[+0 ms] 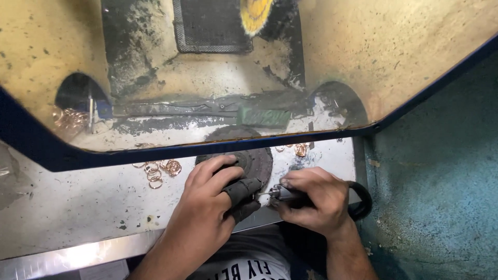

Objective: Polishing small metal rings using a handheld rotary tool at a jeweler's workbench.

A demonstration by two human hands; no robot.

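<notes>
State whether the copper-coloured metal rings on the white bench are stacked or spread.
Spread: the copper-coloured metal rings lie loosely scattered, some overlapping, on the white bench.

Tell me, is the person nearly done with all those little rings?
Can't tell which are done. In hand: the left hand, in dark finger covers, holds something small against the tip of the slim black rotary tool gripped by the right hand. Left: maybe the loose coppery metal rings on the white benchtop.

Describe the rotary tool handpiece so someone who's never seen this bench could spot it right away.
Start at the white bench top below the blue-edged dusty shield. Near its front edge, the right hand grips the handpiece, tip pointing at the left hand. Unlike the loose copper rings, it is dark with a black hose.
</notes>
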